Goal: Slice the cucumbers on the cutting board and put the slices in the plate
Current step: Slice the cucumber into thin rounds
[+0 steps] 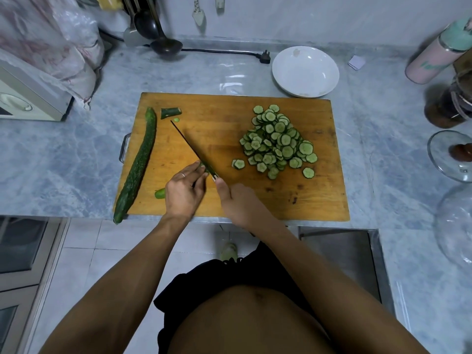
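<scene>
A wooden cutting board (204,108) lies on the marble counter. A whole cucumber (138,164) rests along its left edge. A cut stem end (170,112) sits near the top left, and a small green end piece (160,193) lies by my left hand. A heap of cucumber slices (277,141) covers the board's right half. My right hand (237,203) grips the handle of a knife (190,146) whose blade points up-left. My left hand (184,190) pinches a small cucumber bit against the blade near the handle. The white plate (329,72) stands behind the board.
A ladle (166,46) and a power cord with plug (264,58) lie at the back of the counter. A cream appliance (28,98) under plastic stands left. A pink and green bottle (436,54), a jar (447,103) and glass lids (444,159) crowd the right.
</scene>
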The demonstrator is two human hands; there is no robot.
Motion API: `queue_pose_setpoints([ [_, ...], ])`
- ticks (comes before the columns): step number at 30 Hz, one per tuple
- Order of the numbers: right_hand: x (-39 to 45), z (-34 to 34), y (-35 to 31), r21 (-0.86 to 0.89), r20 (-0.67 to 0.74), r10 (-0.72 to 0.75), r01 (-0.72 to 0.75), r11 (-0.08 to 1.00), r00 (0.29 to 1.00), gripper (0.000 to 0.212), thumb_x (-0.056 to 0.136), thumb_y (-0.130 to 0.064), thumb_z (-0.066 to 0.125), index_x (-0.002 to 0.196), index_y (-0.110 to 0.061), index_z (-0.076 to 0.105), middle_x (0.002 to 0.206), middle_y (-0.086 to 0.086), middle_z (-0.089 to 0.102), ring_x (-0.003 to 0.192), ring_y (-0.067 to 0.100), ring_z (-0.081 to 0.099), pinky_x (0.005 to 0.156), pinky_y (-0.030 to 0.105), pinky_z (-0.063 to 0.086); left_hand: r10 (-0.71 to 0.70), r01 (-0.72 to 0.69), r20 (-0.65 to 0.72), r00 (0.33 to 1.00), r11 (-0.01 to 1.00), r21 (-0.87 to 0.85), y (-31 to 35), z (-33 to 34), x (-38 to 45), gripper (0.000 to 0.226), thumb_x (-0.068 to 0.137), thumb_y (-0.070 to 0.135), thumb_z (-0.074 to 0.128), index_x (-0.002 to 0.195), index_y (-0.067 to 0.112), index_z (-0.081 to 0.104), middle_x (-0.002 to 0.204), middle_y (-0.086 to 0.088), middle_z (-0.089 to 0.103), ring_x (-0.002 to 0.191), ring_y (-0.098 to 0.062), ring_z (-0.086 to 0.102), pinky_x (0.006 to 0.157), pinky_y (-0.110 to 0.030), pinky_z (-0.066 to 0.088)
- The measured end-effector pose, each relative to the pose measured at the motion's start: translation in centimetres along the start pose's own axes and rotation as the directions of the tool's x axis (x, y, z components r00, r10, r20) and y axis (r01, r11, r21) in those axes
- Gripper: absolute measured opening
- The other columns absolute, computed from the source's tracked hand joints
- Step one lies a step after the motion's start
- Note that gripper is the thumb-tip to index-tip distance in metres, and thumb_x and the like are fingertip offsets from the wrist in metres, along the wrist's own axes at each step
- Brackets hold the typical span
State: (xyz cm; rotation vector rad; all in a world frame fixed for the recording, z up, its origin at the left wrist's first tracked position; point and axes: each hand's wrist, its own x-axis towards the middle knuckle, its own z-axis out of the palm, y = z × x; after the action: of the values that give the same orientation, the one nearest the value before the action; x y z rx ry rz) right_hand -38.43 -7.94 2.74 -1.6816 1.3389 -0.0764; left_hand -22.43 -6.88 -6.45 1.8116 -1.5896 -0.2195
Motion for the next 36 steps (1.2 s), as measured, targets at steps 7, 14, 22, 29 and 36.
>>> queue_pose_setpoints([
  [7, 0.1, 0.6, 0.2, -0.014, -0.023, -0.047, 0.047, 0.999, 0.999, 0.066, 0.107, -0.047, 0.017, 0.06, -0.013, 0.047, 0.066, 0.007, 0.052, 0.075, 0.029, 0.053, 0.069, 0.031, 0.031, -0.014, 0.014, -0.015, 1.0, 0.999, -0.036, -0.3, -0.3, 0.0, 0.032, 0.09, 0.026, 0.057, 0.103, 0.006, 0.078, 0.111, -0.009, 0.074, 0.098, -0.023, 0.071, 0.084, -0.032, 0.058],
  [14, -0.4, 0.0, 0.3, 0.006, -0.015, -0.047, 0.047, 0.999, 0.999, 0.064, 0.107, -0.048, 0.019, 0.057, -0.015, 0.042, 0.062, 0.004, 0.047, 0.075, 0.027, 0.052, 0.071, 0.03, 0.031, -0.048, 0.047, -0.01, 0.999, 0.998, -0.039, 0.0, -0.4, 0.0, 0.023, 0.084, 0.017, 0.066, 0.098, 0.004, 0.079, 0.106, -0.013, 0.075, 0.095, -0.025, 0.072, 0.086, -0.026, 0.054],
  [22, -2.1, 0.0, 0.4, -0.004, -0.042, -0.083, 0.083, 0.997, 0.996, 0.062, 0.106, -0.05, 0.022, 0.061, -0.014, 0.047, 0.066, 0.006, 0.052, 0.072, 0.026, 0.054, 0.068, 0.03, 0.033, -0.013, 0.014, 0.032, 0.999, 0.999, -0.046, -0.2, -0.5, 0.0, 0.035, 0.091, 0.029, 0.054, 0.099, 0.006, 0.079, 0.111, -0.009, 0.074, 0.099, -0.021, 0.071, 0.087, -0.027, 0.055],
  [29, -2.8, 0.3, 0.1, -0.016, -0.014, -0.071, 0.071, 0.997, 0.997, 0.067, 0.105, -0.053, 0.021, 0.068, -0.008, 0.055, 0.068, 0.006, 0.054, 0.071, 0.022, 0.053, 0.067, 0.028, 0.033, -0.005, 0.007, 0.028, 1.0, 0.998, -0.055, -0.1, -0.8, 0.0, 0.016, 0.085, 0.01, 0.063, 0.087, 0.005, 0.078, 0.094, -0.009, 0.075, 0.08, -0.023, 0.07, 0.071, -0.017, 0.045],
  [36, -1.5, 0.0, -0.3, 0.005, -0.004, 0.002, -0.002, 1.0, 1.0, 0.068, 0.104, -0.055, 0.02, 0.067, -0.009, 0.052, 0.075, 0.013, 0.059, 0.076, 0.027, 0.057, 0.069, 0.032, 0.038, 0.008, -0.007, 0.026, 1.0, 0.998, -0.056, -0.5, -0.4, 0.1, 0.037, 0.091, 0.03, 0.052, 0.1, 0.005, 0.079, 0.111, -0.008, 0.074, 0.098, -0.021, 0.071, 0.086, -0.026, 0.054],
])
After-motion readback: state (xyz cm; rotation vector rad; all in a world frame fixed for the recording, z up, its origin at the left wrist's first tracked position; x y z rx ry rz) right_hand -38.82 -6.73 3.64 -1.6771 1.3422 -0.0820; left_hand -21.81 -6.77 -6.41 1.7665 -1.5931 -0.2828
